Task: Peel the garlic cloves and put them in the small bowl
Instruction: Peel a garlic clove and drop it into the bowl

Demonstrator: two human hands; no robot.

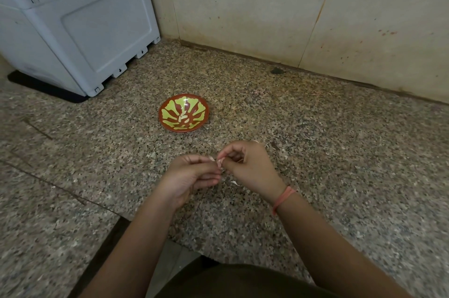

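Note:
A small red bowl (184,113) with a yellow-green leaf pattern stands on the speckled granite counter (315,127), with a few pale peeled garlic cloves (183,117) lying in it. Nearer to me, my left hand (192,177) and my right hand (252,168) meet fingertip to fingertip. Between them they pinch a small garlic clove (219,162), mostly hidden by the fingers. My right wrist wears an orange band. A pale scrap of skin (235,183) lies just under the right hand.
A large white plastic appliance (80,27) on a black mat stands at the back left. The beige tiled wall (267,5) closes the back. Bits of garlic skin (286,156) lie on the counter right of my hands. The counter's front edge (189,244) runs just below my forearms.

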